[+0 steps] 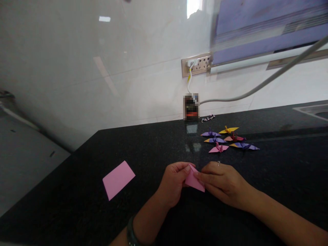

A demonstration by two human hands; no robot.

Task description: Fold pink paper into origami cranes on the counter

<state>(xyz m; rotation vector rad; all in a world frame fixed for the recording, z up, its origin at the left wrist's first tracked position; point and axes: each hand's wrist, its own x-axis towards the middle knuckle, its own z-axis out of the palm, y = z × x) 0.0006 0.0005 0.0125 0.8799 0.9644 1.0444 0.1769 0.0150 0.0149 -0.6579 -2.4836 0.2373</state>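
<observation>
A folded piece of pink origami paper (195, 181) is held between both hands above the dark countertop. My left hand (174, 182) pinches its upper left edge, thumb on top. From the other side, my right hand (225, 182), with a ring on one finger, grips the right edge of the paper between thumb and fingers. Part of the fold lies hidden under the fingertips. To the left, a stack of pink paper (119, 180) rests flat on the counter. Beyond my right hand stand several folded paper cranes, among them a pink crane (218, 148) and a yellow crane (229, 130).
The black countertop (153, 143) meets a pale tiled wall. A phone-like object (191, 107), blurred out, leans there with a white cable (246, 96) running right. A beaded strand (207, 118) lies beside it. A power socket (196, 65) is on the wall.
</observation>
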